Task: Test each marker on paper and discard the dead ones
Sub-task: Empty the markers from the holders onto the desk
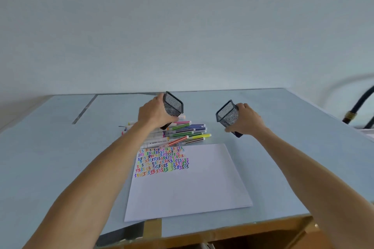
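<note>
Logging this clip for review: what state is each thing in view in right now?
Left hand: grips the left black mesh cup, tilted off the table.
Right hand: grips the right black mesh cup, tilted.
Pile of coloured markers: lying loose on the pale blue table, capped as far as visible.
White paper sheet: flat, squiggle marks filling its upper left.

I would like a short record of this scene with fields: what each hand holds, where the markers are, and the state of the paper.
left hand: grips the left mesh cup, tilted, above the marker pile
right hand: grips the right mesh cup, tilted, to the right of the pile
markers: loose pile lying on the table, just beyond the paper
paper: white sheet, coloured zigzag test marks in its far left corner, the rest blank
cups' contents: no markers seen inside
</note>
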